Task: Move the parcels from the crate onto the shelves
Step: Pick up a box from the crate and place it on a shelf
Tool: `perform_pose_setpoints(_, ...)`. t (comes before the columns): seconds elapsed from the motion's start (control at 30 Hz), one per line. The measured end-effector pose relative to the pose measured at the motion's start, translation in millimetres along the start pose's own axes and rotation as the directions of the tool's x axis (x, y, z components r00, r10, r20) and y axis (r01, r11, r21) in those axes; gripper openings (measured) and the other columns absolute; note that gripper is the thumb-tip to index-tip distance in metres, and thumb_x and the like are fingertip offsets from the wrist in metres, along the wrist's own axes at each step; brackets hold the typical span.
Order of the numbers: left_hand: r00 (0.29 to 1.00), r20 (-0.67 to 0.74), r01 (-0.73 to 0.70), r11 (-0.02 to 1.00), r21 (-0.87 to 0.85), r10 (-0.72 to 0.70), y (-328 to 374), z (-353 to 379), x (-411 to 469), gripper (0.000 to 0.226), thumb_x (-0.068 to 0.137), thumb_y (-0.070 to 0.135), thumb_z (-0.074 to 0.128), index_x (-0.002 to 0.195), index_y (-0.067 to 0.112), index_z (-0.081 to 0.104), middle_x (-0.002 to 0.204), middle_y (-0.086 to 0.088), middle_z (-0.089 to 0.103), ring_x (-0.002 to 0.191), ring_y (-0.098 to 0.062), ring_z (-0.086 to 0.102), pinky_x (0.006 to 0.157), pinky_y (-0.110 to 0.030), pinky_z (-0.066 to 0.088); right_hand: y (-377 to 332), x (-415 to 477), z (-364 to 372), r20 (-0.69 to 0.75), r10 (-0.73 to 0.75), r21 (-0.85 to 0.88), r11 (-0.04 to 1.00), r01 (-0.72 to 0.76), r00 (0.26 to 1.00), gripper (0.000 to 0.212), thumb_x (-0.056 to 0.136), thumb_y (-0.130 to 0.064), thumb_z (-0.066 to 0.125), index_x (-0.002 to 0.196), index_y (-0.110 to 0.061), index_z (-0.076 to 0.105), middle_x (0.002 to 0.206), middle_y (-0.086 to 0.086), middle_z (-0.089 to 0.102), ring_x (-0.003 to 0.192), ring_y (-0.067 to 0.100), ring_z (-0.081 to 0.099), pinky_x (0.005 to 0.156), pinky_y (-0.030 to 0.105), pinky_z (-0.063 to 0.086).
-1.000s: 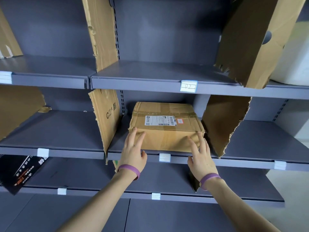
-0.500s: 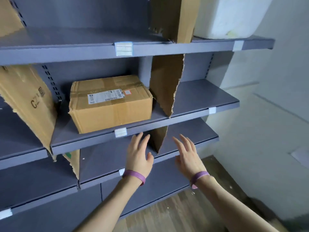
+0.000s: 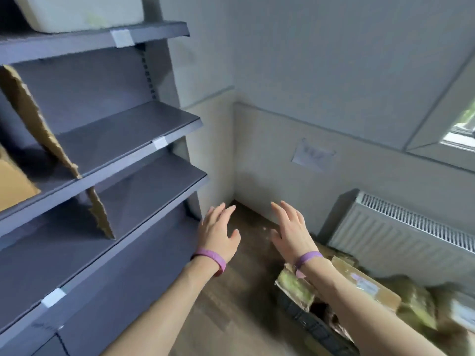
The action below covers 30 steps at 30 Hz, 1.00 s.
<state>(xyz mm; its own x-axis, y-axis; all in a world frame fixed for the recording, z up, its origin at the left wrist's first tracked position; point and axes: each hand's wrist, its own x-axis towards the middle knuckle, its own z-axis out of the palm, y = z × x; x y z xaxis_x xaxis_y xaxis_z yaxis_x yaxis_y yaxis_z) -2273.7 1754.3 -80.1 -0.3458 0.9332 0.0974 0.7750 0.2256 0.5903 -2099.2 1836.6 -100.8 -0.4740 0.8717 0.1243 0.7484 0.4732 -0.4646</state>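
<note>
Hovering over the floor, the left hand (image 3: 218,232) and right hand (image 3: 290,232) have fingers spread wide, each grip empty. I'd call this the fetch-another step. The crate (image 3: 308,322) sits at 4 o'clock from them, with the shelves (image 3: 144,129) at 9. The top parcel (image 3: 365,286) lies flat in the crate, label up, long axis roughly 10-to-4, though it's blurry. Next it probably needs both hands on its short ends.

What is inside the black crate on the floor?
Several brown parcels fill the crate, heaped above its rim; one bears a white label. The right arm covers some, and anything beneath the top ones is hidden.
</note>
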Motion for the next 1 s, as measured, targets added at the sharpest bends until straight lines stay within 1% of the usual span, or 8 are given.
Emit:
perform_pose_setpoints(0.13, 0.986, 0.149, -0.079, 0.996, 0.032, 0.074, 62.3, 68.8, 8.7, 0.056, 0.091, 0.027, 0.050, 0.144, 0.031, 0.031, 0.156, 0.007, 0.019, 0.145, -0.015, 0.008, 0.118, -0.038, 0.013, 80.2, -29.4, -31.6, -0.022, 0.160, 0.039, 0.986, -0.159, 0.987, 0.066, 0.088, -0.012, 0.050, 0.149, -0.021, 0.026, 0.155, 0.006, 0.022, 0.143, 0.027, 0.015, 0.117, 0.036, 0.016)
perform_pose_setpoints(0.3, 0.950, 0.281, -0.165, 0.984, 0.068, 0.140, 122.1, 135.6, 23.4, 0.057, 0.091, 0.029, 0.049, 0.144, 0.034, 0.029, 0.156, 0.009, 0.018, 0.145, -0.015, 0.007, 0.119, -0.041, 0.009, 162.4, -58.8, -56.8, -0.037, 0.319, 0.066, 0.946, -0.316, 0.947, 0.063, 0.090, -0.012, 0.047, 0.149, -0.020, 0.025, 0.155, 0.007, 0.023, 0.143, 0.026, 0.015, 0.118, 0.037, 0.016)
perform_pose_setpoints(0.37, 0.929, 0.333, -0.196, 0.978, 0.071, 0.162, 137.5, 158.0, 29.4, 0.057, 0.091, 0.029, 0.050, 0.144, 0.035, 0.029, 0.156, 0.009, 0.019, 0.146, -0.015, 0.007, 0.118, -0.041, 0.008, 187.6, -66.6, -63.2, -0.038, 0.374, 0.058, 0.926, -0.372, 0.927, 0.063, 0.090, -0.011, 0.048, 0.149, -0.019, 0.025, 0.155, 0.008, 0.022, 0.143, 0.026, 0.015, 0.119, 0.038, 0.016)
perform_pose_setpoints(0.47, 0.891, 0.412, -0.226, 0.973, 0.042, 0.190, 157.9, 191.5, 41.4, 0.057, 0.091, 0.029, 0.051, 0.143, 0.036, 0.028, 0.155, 0.009, 0.020, 0.146, -0.015, 0.007, 0.116, -0.039, 0.005, 221.1, -75.4, -69.5, -0.041, 0.434, 0.046, 0.901, -0.432, 0.900, 0.064, 0.090, -0.010, 0.050, 0.149, -0.016, 0.027, 0.154, 0.010, 0.024, 0.143, 0.027, 0.017, 0.118, 0.034, 0.015)
perform_pose_setpoints(0.6, 0.831, 0.505, -0.273, 0.962, 0.005, 0.233, 181.6, 238.6, 68.1, 0.057, 0.091, 0.028, 0.052, 0.143, 0.034, 0.030, 0.155, 0.006, 0.022, 0.145, -0.018, 0.009, 0.116, -0.040, 0.007, 264.7, -84.0, -73.8, -0.048, 0.537, 0.020, 0.844, -0.537, 0.842, 0.063, 0.090, -0.013, 0.051, 0.148, -0.016, 0.028, 0.153, 0.011, 0.026, 0.142, 0.028, 0.018, 0.118, 0.036, 0.017)
perform_pose_setpoints(0.8, 0.740, 0.635, -0.267, 0.963, -0.023, 0.220, 196.7, 310.2, 113.2, 0.057, 0.092, 0.026, 0.050, 0.144, 0.031, 0.029, 0.156, 0.003, 0.021, 0.146, -0.020, 0.009, 0.119, -0.043, 0.011, 325.4, -87.7, -70.1, 0.021, 0.703, -0.067, 0.710, -0.701, 0.711, 0.064, 0.090, -0.014, 0.051, 0.149, -0.013, 0.025, 0.153, 0.014, 0.025, 0.143, 0.029, 0.018, 0.116, 0.034, 0.015)
perform_pose_setpoints(0.9, 0.715, 0.678, -0.212, 0.977, -0.023, 0.171, 197.1, 334.1, 126.3, 0.057, 0.091, 0.025, 0.050, 0.145, 0.029, 0.030, 0.155, 0.001, 0.023, 0.145, -0.020, 0.011, 0.118, -0.041, 0.013, 349.6, -82.8, -61.6, 0.076, 0.750, -0.101, 0.661, -0.743, 0.657, 0.065, 0.089, -0.014, 0.052, 0.149, -0.011, 0.024, 0.152, 0.016, 0.025, 0.144, 0.029, 0.017, 0.116, 0.033, 0.014)
perform_pose_setpoints(1.0, 0.671, 0.735, -0.135, 0.991, -0.005, 0.095, 189.1, 354.7, 137.9, 0.058, 0.090, 0.026, 0.052, 0.144, 0.027, 0.032, 0.152, 0.000, 0.029, 0.141, -0.020, 0.022, 0.116, -0.040, 0.021, 370.8, -75.4, -46.5, 0.123, 0.785, -0.076, 0.618, -0.783, 0.607, 0.065, 0.090, -0.015, 0.052, 0.148, -0.011, 0.025, 0.152, 0.016, 0.025, 0.143, 0.031, 0.018, 0.115, 0.035, 0.016)
